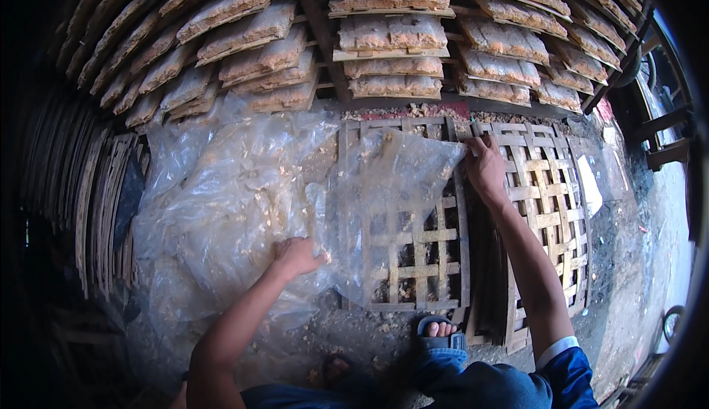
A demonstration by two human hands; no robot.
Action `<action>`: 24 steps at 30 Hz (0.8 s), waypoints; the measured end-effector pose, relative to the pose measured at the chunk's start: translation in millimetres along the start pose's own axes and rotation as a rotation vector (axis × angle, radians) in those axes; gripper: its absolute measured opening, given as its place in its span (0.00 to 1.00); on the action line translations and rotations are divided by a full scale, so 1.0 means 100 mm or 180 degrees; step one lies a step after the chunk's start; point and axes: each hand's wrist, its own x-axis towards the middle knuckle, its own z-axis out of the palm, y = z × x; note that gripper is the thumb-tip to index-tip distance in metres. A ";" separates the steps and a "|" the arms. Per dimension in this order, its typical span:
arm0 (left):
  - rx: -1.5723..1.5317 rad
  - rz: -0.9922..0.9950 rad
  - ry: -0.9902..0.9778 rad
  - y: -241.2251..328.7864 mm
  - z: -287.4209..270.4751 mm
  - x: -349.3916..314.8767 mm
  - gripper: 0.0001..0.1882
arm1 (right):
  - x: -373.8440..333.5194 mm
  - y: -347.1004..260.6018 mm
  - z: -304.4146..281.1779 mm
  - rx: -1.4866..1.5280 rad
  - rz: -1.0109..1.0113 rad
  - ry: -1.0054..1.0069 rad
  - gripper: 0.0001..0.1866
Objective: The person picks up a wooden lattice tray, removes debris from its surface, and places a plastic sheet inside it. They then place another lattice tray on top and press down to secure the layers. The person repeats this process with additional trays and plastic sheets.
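A large, crumpled sheet of clear plastic [214, 195], speckled with pale crumbs, spreads over the left and middle of the floor. Its right part lies across a woven slatted rack [421, 271], and the weave shows through. My right hand [485, 164] is closed on the sheet's right corner and holds it stretched out above the rack. Nearer to me, my left hand [298, 255] is closed on the sheet's near edge, its fingertips partly hidden. A second woven rack [543, 187], on top of a stack, stands just right of my right forearm.
Thick orange-white slabs [391, 32] on slatted racks fill tiered shelves at the back. Many flat frames [96, 202] stand on edge at the left. A white scrap [589, 184] lies right of the stacked racks. My sandalled foot [441, 329] is close to the rack's near edge.
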 end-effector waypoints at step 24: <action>0.1582 -0.1720 0.1910 -1.81 -0.40 0.97 0.13 | -2.23 -0.84 -0.06 0.4037 0.3714 -0.2648 0.31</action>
